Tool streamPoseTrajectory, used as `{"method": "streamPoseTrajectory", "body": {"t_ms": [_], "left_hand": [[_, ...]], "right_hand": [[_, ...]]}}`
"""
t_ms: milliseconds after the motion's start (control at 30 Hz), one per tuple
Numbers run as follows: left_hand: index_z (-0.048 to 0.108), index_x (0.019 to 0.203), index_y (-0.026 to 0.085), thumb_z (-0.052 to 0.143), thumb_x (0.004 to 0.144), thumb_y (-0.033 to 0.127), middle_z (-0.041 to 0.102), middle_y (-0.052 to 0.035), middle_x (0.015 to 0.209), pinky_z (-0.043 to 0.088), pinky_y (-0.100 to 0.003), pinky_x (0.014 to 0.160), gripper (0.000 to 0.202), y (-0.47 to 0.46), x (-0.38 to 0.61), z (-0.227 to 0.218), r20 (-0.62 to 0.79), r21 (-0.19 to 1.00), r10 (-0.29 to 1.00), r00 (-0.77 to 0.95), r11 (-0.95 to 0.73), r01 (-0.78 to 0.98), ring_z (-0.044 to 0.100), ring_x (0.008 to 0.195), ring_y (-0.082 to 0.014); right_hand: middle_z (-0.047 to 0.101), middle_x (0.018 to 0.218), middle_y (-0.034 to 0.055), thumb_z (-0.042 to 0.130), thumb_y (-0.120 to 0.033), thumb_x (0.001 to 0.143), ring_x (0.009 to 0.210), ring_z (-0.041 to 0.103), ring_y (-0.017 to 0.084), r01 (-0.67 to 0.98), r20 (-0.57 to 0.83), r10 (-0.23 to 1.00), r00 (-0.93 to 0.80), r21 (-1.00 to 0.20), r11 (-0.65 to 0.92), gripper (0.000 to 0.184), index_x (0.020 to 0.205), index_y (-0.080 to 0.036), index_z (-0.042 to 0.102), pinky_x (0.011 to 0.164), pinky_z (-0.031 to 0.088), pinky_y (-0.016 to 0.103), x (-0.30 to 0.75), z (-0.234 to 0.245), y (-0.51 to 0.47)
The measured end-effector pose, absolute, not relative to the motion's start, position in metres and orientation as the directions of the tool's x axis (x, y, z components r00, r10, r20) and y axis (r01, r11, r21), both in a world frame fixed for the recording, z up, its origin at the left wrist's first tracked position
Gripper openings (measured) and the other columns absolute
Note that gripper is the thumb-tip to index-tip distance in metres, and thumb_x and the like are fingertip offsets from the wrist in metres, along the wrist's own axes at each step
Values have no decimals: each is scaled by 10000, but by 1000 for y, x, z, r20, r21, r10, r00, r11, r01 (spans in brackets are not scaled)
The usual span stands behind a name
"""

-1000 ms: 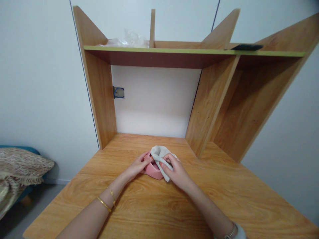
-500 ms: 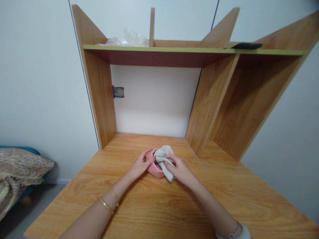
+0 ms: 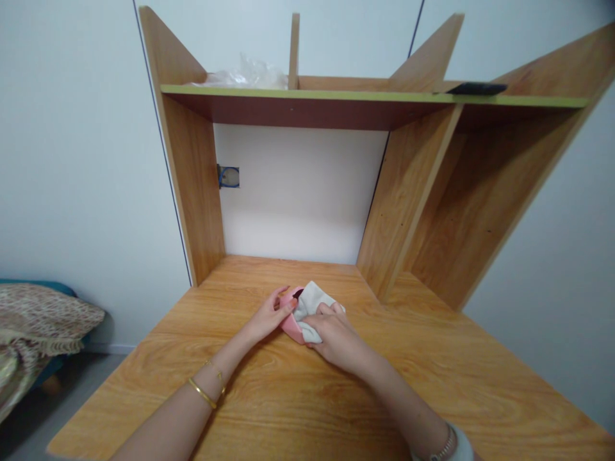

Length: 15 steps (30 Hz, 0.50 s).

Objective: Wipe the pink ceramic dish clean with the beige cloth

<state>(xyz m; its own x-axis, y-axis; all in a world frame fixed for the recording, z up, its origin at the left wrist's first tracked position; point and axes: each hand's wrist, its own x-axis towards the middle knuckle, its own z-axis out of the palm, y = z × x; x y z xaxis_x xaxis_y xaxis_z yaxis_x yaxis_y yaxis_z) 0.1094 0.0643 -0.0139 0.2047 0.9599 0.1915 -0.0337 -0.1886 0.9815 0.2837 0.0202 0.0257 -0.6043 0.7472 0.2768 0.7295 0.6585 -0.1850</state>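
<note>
A pink, angular object (image 3: 291, 330) with a dark opening at its top rests on the wooden desk; its exact kind is hard to make out. My left hand (image 3: 270, 316) grips its left side, thumb over the near rim. In my right hand (image 3: 336, 333) is a light grey cloth (image 3: 313, 298), pressed against the right side of the pink object. The cloth covers much of that side, and the fingertips of my right hand are partly hidden in its folds.
The wooden desk (image 3: 288, 397) carries a shelf unit (image 3: 408, 192) at the back. On its upper board lie a clear plastic bag (image 3: 245, 73) and a flat black item (image 3: 478, 88). A wall socket opening (image 3: 229, 177) shows behind. Far left is a patterned fabric cover (image 3: 43, 314).
My right hand has moved left and turned over the pink object, and the cloth has spread flatter across it. My left hand keeps its hold in nearly the same place.
</note>
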Motion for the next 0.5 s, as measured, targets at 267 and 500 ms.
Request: {"method": "streamPoseTrajectory", "body": {"t_ms": [267, 500], "left_hand": [[323, 1298, 243, 711, 620, 367, 402, -113, 1315, 369, -368, 940, 790, 48, 115, -3, 226, 941, 865, 448, -75, -329, 420, 1157, -262], [206, 1339, 308, 633, 671, 469, 398, -131, 1317, 404, -424, 867, 809, 47, 117, -11, 239, 846, 794, 560, 113, -521, 462, 1114, -289]], "right_hand": [[573, 803, 32, 624, -274, 697, 832, 472, 209, 714, 408, 823, -396, -427, 555, 143, 832, -236, 653, 743, 288, 320, 290, 28, 25], [563, 827, 41, 653, -339, 646, 792, 493, 202, 386, 414, 861, -296, -772, 505, 334, 935, -173, 632, 721, 377, 317, 278, 25, 31]]}}
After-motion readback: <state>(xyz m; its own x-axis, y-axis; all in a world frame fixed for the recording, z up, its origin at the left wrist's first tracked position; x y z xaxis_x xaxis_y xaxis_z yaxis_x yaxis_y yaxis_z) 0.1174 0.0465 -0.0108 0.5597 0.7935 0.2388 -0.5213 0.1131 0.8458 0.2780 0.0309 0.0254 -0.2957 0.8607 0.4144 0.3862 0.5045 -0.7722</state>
